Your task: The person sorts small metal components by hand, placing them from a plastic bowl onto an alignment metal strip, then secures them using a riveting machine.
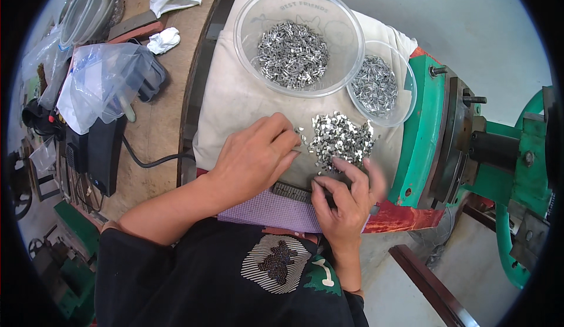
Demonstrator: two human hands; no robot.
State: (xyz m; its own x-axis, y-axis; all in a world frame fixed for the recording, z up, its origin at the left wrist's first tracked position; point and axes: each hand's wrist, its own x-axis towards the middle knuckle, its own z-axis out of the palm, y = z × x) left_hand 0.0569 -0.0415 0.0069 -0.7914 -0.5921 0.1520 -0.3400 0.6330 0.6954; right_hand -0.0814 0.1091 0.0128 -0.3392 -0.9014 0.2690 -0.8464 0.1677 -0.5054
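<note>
A loose pile of small shiny metal pieces (342, 140) lies on the beige cloth in front of me. At the left edge of the pile, my left hand (258, 151) has thumb and fingers pinched together; whatever is between them is too small to make out. My right hand (345, 202) reaches the near edge of the pile with its fingers apart, the outer one blurred. Beside its thumb lies a dark narrow bar with a row of notches (292, 193), partly covered by that hand. A few single pieces (301, 132) are scattered close to my left fingertips.
Behind the pile stand a large clear tub (239, 39) of short metal pins and a smaller clear tub (413, 95) of thin metal pieces. Purple mesh fabric (264, 210) borders the near side. Green machinery (420, 133) rises at right; a cluttered wooden table (158, 121) adjoins at left.
</note>
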